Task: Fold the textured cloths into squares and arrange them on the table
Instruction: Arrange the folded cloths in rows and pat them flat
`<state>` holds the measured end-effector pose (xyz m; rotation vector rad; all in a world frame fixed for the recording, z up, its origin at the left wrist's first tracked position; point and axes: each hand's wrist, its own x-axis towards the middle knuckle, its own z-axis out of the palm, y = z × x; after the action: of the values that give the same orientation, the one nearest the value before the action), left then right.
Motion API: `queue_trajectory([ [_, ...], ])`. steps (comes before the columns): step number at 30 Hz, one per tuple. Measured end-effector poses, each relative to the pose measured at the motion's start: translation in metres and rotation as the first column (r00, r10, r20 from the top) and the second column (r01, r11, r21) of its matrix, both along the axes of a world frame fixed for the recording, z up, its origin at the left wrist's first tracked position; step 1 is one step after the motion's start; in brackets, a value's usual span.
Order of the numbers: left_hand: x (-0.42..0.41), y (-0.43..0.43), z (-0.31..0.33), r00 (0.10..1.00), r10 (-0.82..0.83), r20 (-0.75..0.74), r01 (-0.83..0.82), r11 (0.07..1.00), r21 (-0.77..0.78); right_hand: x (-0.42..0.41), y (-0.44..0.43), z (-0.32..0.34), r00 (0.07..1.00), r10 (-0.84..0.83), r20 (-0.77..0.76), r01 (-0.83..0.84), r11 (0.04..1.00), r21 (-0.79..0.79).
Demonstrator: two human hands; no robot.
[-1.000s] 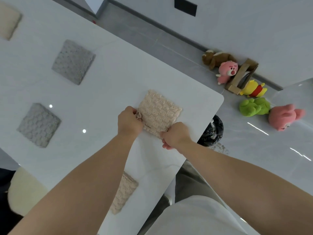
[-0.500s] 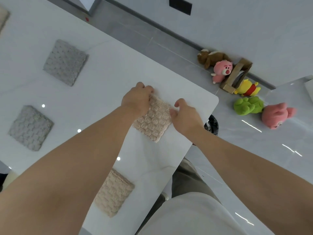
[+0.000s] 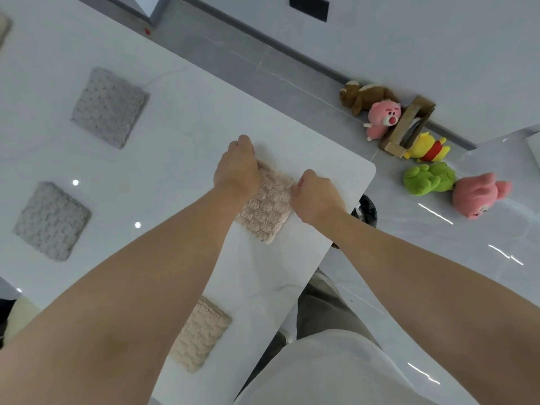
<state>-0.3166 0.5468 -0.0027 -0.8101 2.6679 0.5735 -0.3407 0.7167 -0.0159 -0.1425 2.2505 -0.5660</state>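
A beige textured cloth (image 3: 267, 210), folded to a small square, lies on the white table (image 3: 181, 118) near its far right corner. My left hand (image 3: 237, 169) rests on the cloth's far left corner with fingers curled down on it. My right hand (image 3: 317, 197) pinches the cloth's right edge. A second folded beige cloth (image 3: 201, 334) lies near the table's front edge, partly hidden by my left forearm. Two folded grey cloths (image 3: 109, 106) (image 3: 51, 220) lie to the left.
Another pale cloth (image 3: 3, 29) shows at the far left edge. Plush toys (image 3: 380, 115) (image 3: 428, 178) and a cardboard box (image 3: 407, 127) lie on the floor past the table's corner. A dark bin (image 3: 366, 211) sits beside the table edge.
Both hands went from the cloth's near edge to its far corners, and the cloth now looks smaller. The right hand's fingers closed on the edge. The camera view shifted slightly.
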Motion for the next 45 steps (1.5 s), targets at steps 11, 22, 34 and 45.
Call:
queue_trajectory([
  [11,0.065,-0.004,0.0,0.99,0.11,0.09,-0.113,0.993,0.026,0.003,0.007,-0.001,0.996,-0.08,-0.028,0.077,0.992,-0.099],
  [22,0.068,-0.004,0.003,0.904,-0.428,0.003,0.419,0.883,-0.213,0.016,0.016,0.009,0.766,0.442,-0.467,-0.489,0.872,0.023],
  [34,0.073,-0.017,0.011,0.98,0.081,0.18,-0.079,0.997,-0.02,0.051,0.0,-0.001,0.573,0.741,-0.35,-0.739,0.651,0.171],
  [45,0.202,-0.048,0.043,0.961,0.275,0.002,-0.274,0.957,0.098,0.116,-0.05,0.046,0.53,0.786,-0.317,-0.775,0.601,0.194],
])
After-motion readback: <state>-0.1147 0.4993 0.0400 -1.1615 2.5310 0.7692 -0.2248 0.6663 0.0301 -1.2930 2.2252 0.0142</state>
